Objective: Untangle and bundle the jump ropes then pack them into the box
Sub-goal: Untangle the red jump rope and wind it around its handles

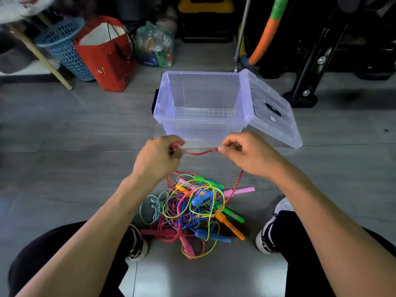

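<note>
A tangled heap of jump ropes [192,209] with pink, green, orange and blue handles lies on the grey floor between my feet. I hold a red braided rope [201,152] stretched between both hands above the heap. My left hand [158,157] grips one end of it, bunched in the fingers. My right hand [246,154] pinches it between thumb and fingers, and the rope trails from there down into the heap. Just beyond my hands stands the clear plastic box [201,125], with nothing inside. Its lid [270,108] hangs open to the right.
Behind the box are a red paper bag [107,56], a blue mesh basket [64,46], a clear bag of items [155,46] and a black-and-yellow toolbox [206,20]. Black stand legs [304,91] and an orange-green hoop [265,33] are at the right. My shoes [270,230] flank the heap.
</note>
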### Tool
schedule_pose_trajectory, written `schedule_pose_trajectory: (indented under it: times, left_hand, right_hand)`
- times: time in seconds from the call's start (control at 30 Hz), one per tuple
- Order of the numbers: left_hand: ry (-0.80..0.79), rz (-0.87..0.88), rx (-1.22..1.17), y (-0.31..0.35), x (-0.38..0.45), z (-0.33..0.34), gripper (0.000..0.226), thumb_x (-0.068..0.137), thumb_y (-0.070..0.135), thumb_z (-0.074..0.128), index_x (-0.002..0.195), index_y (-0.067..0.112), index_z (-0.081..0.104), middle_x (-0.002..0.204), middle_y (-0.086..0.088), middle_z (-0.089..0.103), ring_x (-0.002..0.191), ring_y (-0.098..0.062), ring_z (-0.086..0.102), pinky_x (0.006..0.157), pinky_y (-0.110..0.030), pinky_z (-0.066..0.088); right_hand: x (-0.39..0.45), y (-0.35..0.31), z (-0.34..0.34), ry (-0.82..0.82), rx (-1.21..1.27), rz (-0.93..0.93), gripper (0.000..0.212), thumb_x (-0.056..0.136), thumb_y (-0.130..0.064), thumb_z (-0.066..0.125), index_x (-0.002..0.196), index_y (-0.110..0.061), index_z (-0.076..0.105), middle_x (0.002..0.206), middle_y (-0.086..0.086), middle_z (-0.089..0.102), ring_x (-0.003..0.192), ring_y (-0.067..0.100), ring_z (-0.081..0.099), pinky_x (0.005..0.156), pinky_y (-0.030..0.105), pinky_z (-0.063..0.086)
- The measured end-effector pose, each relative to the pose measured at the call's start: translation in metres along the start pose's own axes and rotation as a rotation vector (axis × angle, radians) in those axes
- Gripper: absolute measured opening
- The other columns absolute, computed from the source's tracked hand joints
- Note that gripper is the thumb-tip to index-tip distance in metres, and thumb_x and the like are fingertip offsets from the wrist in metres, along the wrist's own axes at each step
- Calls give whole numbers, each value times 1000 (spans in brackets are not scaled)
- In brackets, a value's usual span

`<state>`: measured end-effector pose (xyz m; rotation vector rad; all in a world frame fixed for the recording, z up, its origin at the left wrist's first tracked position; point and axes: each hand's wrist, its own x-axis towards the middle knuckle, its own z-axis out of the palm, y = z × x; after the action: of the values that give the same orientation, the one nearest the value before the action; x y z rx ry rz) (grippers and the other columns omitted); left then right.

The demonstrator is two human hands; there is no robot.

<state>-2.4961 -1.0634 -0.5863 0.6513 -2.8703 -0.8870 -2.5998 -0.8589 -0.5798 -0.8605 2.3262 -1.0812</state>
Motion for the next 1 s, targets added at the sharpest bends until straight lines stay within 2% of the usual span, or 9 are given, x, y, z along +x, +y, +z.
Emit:
schedule_pose_trajectory:
  times: [0.07,0.17,0.43,0.53,0.7,0.8,0.9,0.93,1.0]
  left_hand:
    - [-81,155,-167,21,-6,5,31,86,23,72,116,25,69,97,8,72,76,1,60,73,-3,39]
    - [-111,261,-256,37,-10,9,10,87,16,69,97,18,73,79,3,72,64,-3,60,63,-12,44]
    - [101,-231,-520,11,13,2,18,89,25,68,72,17,68,55,7,64,44,-10,49,58,-29,48]
    - [143,-407,-634,1,18,6,19,89,22,68,81,5,69,53,6,60,40,-12,45,56,-31,48]
    - [229,-575,-682,-12,24,2,16,89,22,66,79,10,68,68,-7,66,43,-16,48,49,-24,44]
    - [36,-382,-471,-3,19,2,9,85,21,65,90,19,72,75,-7,71,46,-18,54,56,-25,50]
    - [-145,48,-216,21,3,4,57,81,23,73,133,36,55,91,9,67,60,-6,55,67,-7,43]
    - [-179,169,-178,27,-1,6,62,81,22,73,136,38,51,96,8,67,64,-6,53,65,-5,39]
    - [-176,352,-144,31,-7,11,46,83,23,69,125,40,57,93,7,65,65,-6,49,66,-17,41]
  right_hand:
    - [1,-6,5,-16,12,-32,18,93,-25,62,78,-15,66,58,1,54,55,12,44,56,34,38]
    - [3,-15,10,-17,42,-81,19,94,-24,61,80,-14,68,64,18,58,55,16,43,54,36,37]
    - [3,-11,3,-10,101,23,19,94,-24,60,82,-12,67,56,-9,56,54,5,52,58,27,43]
    - [1,-10,0,-32,50,38,18,93,-25,62,81,-12,68,61,-6,60,60,10,57,62,33,49]
    - [-4,-14,-6,-8,-3,46,23,92,-29,64,75,-13,69,48,-11,52,46,1,43,50,16,33]
    - [-7,-14,-8,13,-14,-3,24,92,-29,63,76,-14,72,54,-3,58,48,2,41,50,21,32]
    - [-5,-16,-1,-39,-27,-33,23,92,-29,63,79,-12,72,62,10,60,54,10,41,54,32,33]
    - [-4,-17,1,-50,-16,-42,23,92,-28,63,78,-13,71,58,9,53,52,8,37,52,32,30]
    - [-3,-21,3,-62,10,-70,23,93,-27,63,75,-13,69,54,4,42,49,7,30,49,28,25]
